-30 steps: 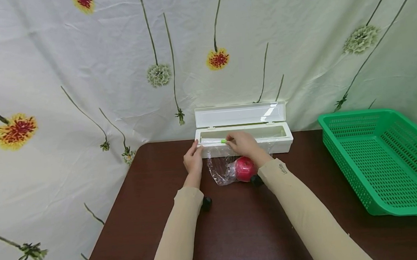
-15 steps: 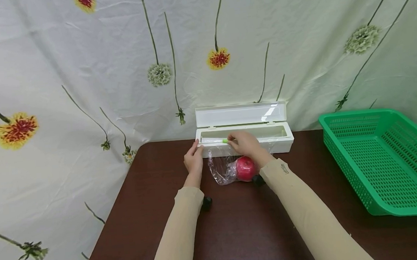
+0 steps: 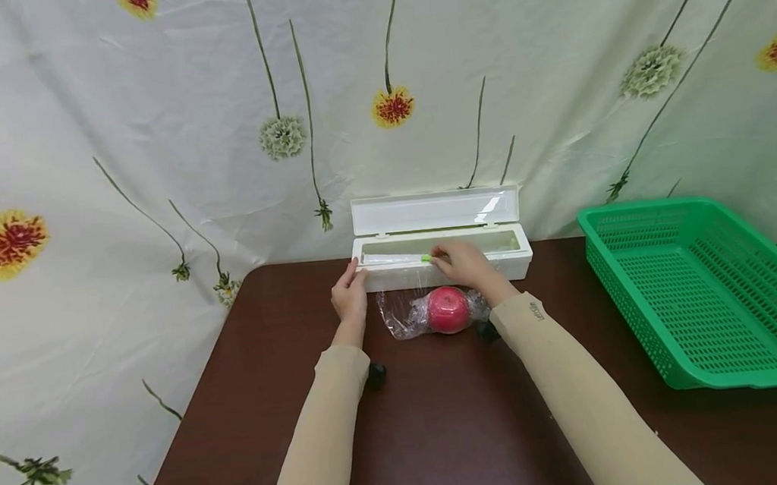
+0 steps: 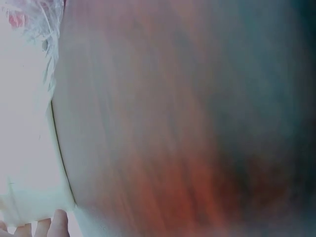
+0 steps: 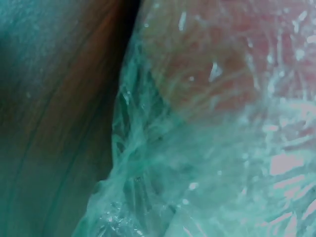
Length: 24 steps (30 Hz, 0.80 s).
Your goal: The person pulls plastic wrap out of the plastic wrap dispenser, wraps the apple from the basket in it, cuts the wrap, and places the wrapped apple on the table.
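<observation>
A white cling film dispenser (image 3: 446, 274) stands at the back of the table, its lid (image 3: 435, 211) raised. My left hand (image 3: 349, 299) grips its left end; in the left wrist view, fingertips (image 4: 59, 224) lie against the white box. With my right hand (image 3: 465, 264) I pinch the small green slide cutter (image 3: 425, 258) on the box's front rim, the fingertips partly hiding it. In front of the box, a red apple (image 3: 448, 310) lies loosely covered in clear cling film (image 3: 401, 319). Crinkled film (image 5: 148, 168) over the apple fills the right wrist view.
A green plastic basket (image 3: 673, 372) stands on the right of the brown table (image 3: 430, 422). A flowered cloth (image 3: 213, 96) hangs right behind the dispenser. The table's left edge runs beyond my left arm.
My right hand has slid the green cutter a little to the right along the rim. The apple shows more fully, with film visible on its right side. My left hand keeps its grip.
</observation>
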Motion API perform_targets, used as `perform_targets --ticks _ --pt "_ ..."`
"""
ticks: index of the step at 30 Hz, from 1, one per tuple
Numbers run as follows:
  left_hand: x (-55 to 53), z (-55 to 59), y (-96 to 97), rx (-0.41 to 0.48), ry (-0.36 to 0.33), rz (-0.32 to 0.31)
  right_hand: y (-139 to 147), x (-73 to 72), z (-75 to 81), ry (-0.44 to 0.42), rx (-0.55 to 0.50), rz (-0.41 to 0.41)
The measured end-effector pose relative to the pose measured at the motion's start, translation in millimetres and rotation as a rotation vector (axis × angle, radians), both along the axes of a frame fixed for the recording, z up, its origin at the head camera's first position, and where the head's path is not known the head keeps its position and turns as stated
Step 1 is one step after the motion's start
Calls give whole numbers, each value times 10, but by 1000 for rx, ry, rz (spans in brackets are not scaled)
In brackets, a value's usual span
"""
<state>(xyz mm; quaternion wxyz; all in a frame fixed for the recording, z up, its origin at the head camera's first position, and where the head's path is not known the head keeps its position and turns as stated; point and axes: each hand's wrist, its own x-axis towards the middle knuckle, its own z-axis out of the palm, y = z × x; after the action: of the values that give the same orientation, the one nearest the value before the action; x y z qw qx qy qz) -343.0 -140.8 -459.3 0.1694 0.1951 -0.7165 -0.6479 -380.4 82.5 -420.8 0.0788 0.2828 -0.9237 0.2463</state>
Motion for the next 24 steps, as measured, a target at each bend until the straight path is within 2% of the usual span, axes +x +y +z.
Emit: perform_targets --ticks 11,24 --pt "7 -2 -14 7 7 -14 17 -14 -42 -19 -38 -3" --pt "2 12 -11 5 3 -2 42 -6 -59 16 -54 -11"
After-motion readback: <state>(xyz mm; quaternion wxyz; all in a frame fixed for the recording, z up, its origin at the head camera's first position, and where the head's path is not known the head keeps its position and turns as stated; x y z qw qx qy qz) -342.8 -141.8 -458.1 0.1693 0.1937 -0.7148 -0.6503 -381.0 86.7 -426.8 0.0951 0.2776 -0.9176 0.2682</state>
